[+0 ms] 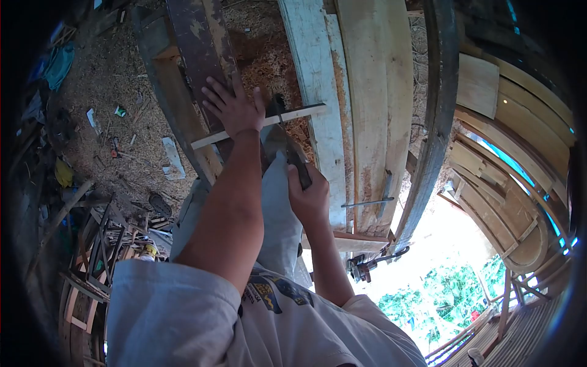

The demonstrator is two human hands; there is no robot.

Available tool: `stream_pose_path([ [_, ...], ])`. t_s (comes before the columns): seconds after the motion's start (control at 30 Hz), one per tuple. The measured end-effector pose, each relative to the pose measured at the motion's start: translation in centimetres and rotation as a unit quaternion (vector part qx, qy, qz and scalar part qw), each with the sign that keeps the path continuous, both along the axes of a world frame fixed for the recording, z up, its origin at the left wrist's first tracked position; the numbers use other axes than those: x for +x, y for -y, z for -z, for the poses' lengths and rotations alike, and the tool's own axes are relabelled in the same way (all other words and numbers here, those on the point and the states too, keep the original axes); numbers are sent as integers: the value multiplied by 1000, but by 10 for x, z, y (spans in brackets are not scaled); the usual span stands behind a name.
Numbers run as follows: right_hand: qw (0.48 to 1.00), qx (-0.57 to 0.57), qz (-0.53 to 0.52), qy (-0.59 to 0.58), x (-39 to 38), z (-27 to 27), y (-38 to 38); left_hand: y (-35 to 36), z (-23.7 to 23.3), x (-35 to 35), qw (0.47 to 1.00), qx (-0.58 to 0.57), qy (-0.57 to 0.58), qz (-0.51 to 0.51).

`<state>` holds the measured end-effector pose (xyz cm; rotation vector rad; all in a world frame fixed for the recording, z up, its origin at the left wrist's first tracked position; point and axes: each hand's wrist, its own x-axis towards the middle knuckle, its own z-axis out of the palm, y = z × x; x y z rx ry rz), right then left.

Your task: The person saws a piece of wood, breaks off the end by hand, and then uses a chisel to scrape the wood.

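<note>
My left hand (233,109) lies flat, fingers spread, on a thin pale wooden strip (302,112) that crosses a dark worn plank (199,49). My right hand (310,199) is closed around the dark handle of a hand tool (292,153). The tool's far end meets the strip just right of my left hand; I cannot tell which tool it is. My knee in grey trousers (278,214) sits under both arms.
Wide pale planks (367,92) and a dark curved timber (440,122) run alongside. A metal rod (367,202) and a clamp (367,266) sit on them. Sawdust and scraps cover the ground (122,110). Curved wooden ribs (520,183) stand at right, stacked frames (98,257) at left.
</note>
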<state>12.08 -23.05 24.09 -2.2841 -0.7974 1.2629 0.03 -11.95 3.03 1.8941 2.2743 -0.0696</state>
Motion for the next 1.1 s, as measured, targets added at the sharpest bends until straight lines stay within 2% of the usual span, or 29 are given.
stream_pose_path([
  [0.07, 1000, -11, 11, -3, -2, 0, -4, 2, 2, 1, 1000, -19, -20, 6],
  [0.17, 999, -19, -28, 6, -2, 1, -10, 2, 2, 1, 1000, -1, -13, 5],
  [0.47, 1000, -23, 12, -3, 0, 0, 4, 1, -3, 2, 1000, -21, -10, 3],
  [0.57, 998, -57, 16, -21, 0, -11, 1, 0, -5, 2, 999, -32, -15, 2],
  [0.63, 1000, -5, -3, 3, 7, -5, 17, 1, -5, 3, 1000, -27, -8, 4],
  [1.1, 1000, 20, -1, 0, 7, 26, 22, -1, -7, 2, 999, -35, -6, 0],
])
